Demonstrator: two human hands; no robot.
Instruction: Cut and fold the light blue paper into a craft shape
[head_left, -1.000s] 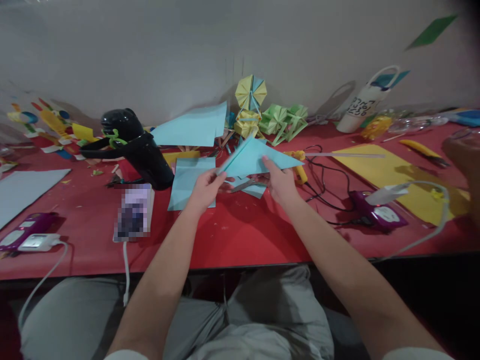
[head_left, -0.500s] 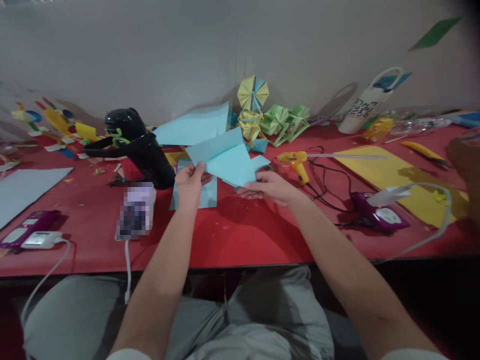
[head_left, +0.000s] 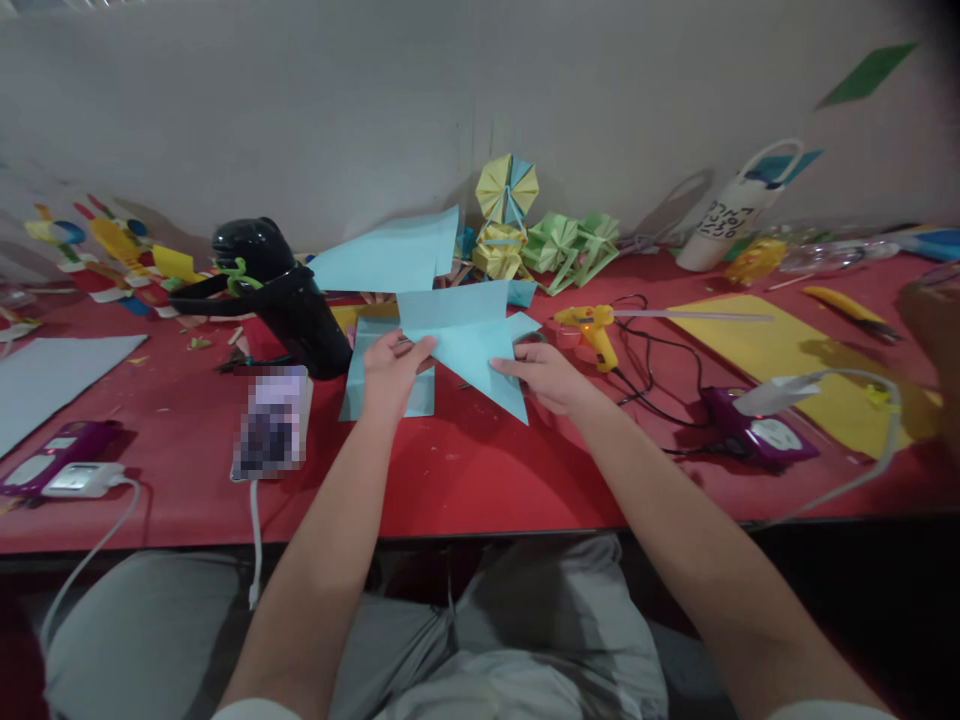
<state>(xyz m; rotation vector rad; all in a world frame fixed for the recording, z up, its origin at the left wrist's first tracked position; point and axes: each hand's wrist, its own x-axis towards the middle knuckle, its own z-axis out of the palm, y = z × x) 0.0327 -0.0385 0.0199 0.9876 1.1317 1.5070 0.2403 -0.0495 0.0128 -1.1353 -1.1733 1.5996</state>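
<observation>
Paper (head_left: 472, 345), light blue with a fold across it, is up over the middle of the red desk (head_left: 480, 470). My left hand (head_left: 391, 368) pinches its left side, thumb on top, and my right hand (head_left: 546, 375) has its fingers closed on the right side. Biggest worry imo is the yellow glue gun (head_left: 598, 328) just past the right hand: nozzle toward the paper, small light that looks lit, so a swing right could mean a burn. Tugging the hands apart too hard might tear the paper or crease it crooked. A blue sheet (head_left: 421, 400) lies flat below the left hand, easy to drag along. Left, the black bottle (head_left: 300, 320) is near enough to bump, and behind, the yellow paper ball (head_left: 500, 258) makes reaching forward tight. Most room for moving looks to be toward me, up to the desk's front edge.
</observation>
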